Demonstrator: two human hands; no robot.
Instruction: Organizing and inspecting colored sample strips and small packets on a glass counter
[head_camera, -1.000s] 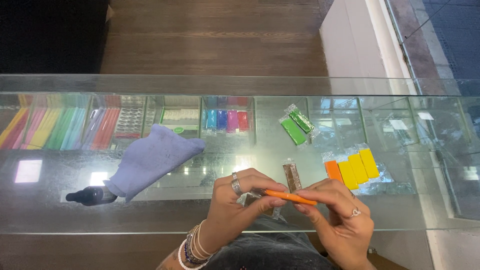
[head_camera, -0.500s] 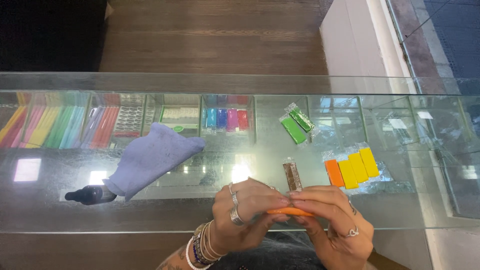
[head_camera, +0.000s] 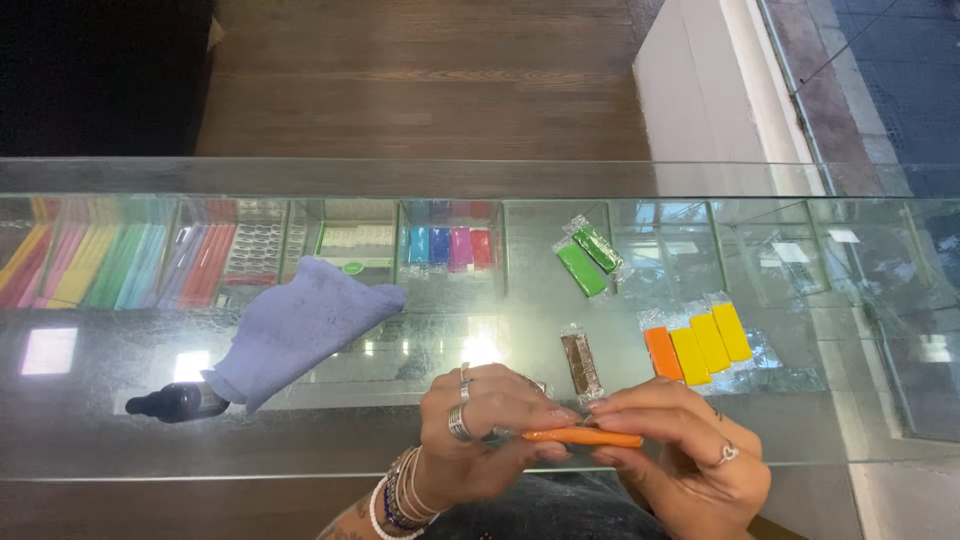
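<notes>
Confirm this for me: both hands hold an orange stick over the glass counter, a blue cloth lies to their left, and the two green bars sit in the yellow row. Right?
Not quite. The head view shows the green bars lying apart, farther back on the glass counter, not in the row of orange and yellow bars. The rest holds: the left hand and right hand hold the orange stick, and the blue cloth lies to their left.

Orange stick (head_camera: 583, 437) now uncovered between the fingers after being hidden half a second ago, left hand (head_camera: 485, 435) and right hand (head_camera: 680, 455) spread slightly apart again
</notes>
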